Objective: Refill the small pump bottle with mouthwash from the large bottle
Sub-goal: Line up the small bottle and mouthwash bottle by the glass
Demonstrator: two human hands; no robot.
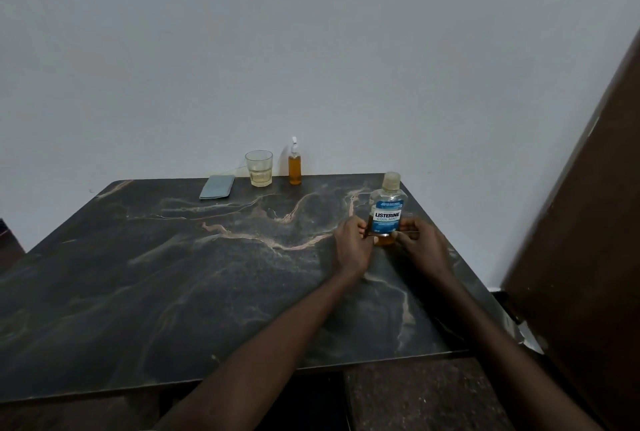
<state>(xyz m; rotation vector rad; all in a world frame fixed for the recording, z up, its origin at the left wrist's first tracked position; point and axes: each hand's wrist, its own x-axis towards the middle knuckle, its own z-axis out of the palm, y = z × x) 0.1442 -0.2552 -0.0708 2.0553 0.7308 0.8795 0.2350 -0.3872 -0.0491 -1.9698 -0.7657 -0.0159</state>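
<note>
The large mouthwash bottle [387, 208] stands upright near the table's right edge. It is clear with a blue label, its cap is on, and amber liquid fills only its lower part. My left hand [353, 245] grips its lower left side and my right hand [420, 243] grips its lower right side. The small pump bottle [294, 167] stands at the table's far edge against the wall, nearly full of amber liquid, with its white pump head fitted.
A drinking glass [259, 169] with a little pale liquid stands left of the pump bottle. A folded grey-blue cloth [217, 187] lies left of the glass. The dark marble table [173, 274] meets a white wall. A brown panel [588, 222] leans at the right.
</note>
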